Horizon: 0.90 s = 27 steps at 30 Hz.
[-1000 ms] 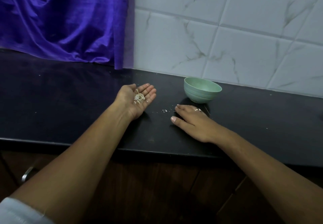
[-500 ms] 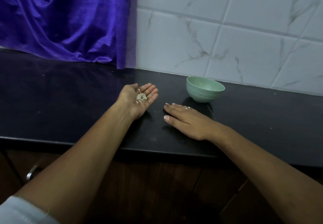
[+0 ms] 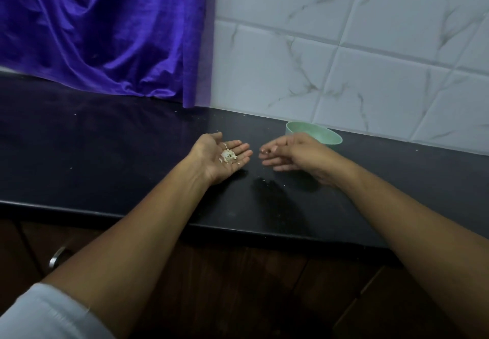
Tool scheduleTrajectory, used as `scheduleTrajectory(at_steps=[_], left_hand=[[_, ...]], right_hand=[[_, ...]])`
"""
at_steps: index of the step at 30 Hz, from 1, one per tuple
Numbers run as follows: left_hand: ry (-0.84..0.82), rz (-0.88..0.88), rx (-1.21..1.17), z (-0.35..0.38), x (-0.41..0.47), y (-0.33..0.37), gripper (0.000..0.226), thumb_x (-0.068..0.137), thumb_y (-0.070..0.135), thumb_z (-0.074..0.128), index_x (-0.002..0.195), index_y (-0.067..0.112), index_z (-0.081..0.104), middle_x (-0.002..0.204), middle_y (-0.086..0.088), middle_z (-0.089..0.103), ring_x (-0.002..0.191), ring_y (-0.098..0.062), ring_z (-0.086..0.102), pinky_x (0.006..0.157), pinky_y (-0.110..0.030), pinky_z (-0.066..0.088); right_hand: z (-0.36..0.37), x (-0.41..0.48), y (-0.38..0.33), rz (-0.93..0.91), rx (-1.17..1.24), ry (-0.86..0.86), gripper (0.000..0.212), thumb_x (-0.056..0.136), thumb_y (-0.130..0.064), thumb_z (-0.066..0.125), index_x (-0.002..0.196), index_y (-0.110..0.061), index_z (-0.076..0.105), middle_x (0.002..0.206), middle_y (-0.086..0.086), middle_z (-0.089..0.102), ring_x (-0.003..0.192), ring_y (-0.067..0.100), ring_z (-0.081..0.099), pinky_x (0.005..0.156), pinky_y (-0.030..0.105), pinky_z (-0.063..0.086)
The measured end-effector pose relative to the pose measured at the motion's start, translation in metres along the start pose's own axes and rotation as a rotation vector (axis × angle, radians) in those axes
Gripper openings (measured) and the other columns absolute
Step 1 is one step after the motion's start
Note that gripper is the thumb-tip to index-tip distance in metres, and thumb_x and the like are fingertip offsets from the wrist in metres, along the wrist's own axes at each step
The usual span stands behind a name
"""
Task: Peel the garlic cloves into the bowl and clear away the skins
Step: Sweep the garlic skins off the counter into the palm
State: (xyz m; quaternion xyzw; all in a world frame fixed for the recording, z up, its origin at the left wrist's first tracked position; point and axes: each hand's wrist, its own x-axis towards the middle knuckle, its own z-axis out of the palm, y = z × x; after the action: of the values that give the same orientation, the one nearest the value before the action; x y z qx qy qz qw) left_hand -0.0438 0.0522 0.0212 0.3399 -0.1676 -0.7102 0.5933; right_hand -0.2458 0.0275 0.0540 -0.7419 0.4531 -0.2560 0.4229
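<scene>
- Left grip (image 3: 221, 157) palm up, fingers straight and together, released, clasping nothing; back of the hand low over the counter (image 3: 105, 159), touching it or just off it, cannot tell.
- On that palm, a small pale heap of garlic skins (image 3: 228, 155), lying loose at the base of the fingers.
- Right grip (image 3: 299, 153) just beside it, raised off the counter, back of the hand up, fingers (image 3: 272, 165) loosely curled and pointing toward the left palm; thumb and forefinger tips close together; cannot tell whether pinching a scrap or holding nothing.
- A small gap between the two sets of fingertips, no touching.
- Below the right fingers, a few pale crumbs (image 3: 262, 179) scattered on the dark counter, beside the hand's shadow.
- Behind the right grip, a pale green bowl (image 3: 332, 137), upright near the wall, partly hidden by the knuckles; inside not visible.
- Black and glossy counter, front edge crossed by both forearms.
- At the back right, white tiles (image 3: 344, 61) with grey veining; at the back left, a purple curtain (image 3: 105, 34) hanging down to the counter.
- Under the counter, dark wooden cupboard doors (image 3: 238, 285), with a metal handle (image 3: 57, 258) at the left.
- White sleeve (image 3: 47, 315) on the left arm in the bottom corner.
</scene>
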Motion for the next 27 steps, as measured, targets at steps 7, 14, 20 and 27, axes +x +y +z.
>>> scheduleTrajectory(at_steps=[7, 14, 20, 27], left_hand=[[-0.049, -0.055, -0.051, -0.001, -0.002, 0.001, 0.063, 0.113, 0.039, 0.025, 0.145, -0.01, 0.047, 0.136, -0.031, 0.062, 0.132, -0.041, 0.058, 0.118, -0.046, 0.042], [-0.091, -0.068, -0.147, 0.001, -0.006, 0.002, 0.06, 0.113, 0.038, 0.027, 0.133, -0.012, 0.056, 0.13, -0.031, 0.065, 0.127, -0.04, 0.062, 0.115, -0.046, 0.046], [-0.107, -0.081, -0.196, 0.003, -0.008, 0.001, 0.059, 0.114, 0.037, 0.027, 0.127, -0.011, 0.06, 0.128, -0.032, 0.065, 0.126, -0.039, 0.063, 0.113, -0.046, 0.047], [-0.108, -0.058, -0.189, 0.001, -0.007, 0.002, 0.059, 0.114, 0.036, 0.027, 0.126, -0.011, 0.06, 0.113, -0.029, 0.072, 0.111, -0.036, 0.069, 0.108, -0.045, 0.051]], right_hand=[[0.016, 0.028, -0.05, -0.098, -0.127, 0.037, 0.011, 0.094, -0.002, 0.072, 0.103, 0.001, 0.075, 0.09, 0.019, 0.078, 0.077, 0.022, 0.078, 0.071, 0.033, 0.062], [0.029, 0.04, -0.06, -0.166, -0.436, 0.036, 0.005, 0.094, -0.013, 0.074, 0.092, -0.014, 0.078, 0.073, 0.004, 0.077, 0.066, 0.013, 0.074, 0.057, 0.025, 0.056], [0.032, 0.039, -0.064, -0.227, -0.538, 0.079, 0.008, 0.085, -0.008, 0.081, 0.084, -0.016, 0.079, 0.063, -0.004, 0.074, 0.061, 0.007, 0.074, 0.055, 0.023, 0.054], [0.033, 0.033, -0.058, -0.297, -0.624, 0.042, 0.018, 0.1, -0.014, 0.065, 0.111, -0.019, 0.079, 0.092, -0.012, 0.076, 0.075, -0.01, 0.067, 0.067, 0.006, 0.046]])
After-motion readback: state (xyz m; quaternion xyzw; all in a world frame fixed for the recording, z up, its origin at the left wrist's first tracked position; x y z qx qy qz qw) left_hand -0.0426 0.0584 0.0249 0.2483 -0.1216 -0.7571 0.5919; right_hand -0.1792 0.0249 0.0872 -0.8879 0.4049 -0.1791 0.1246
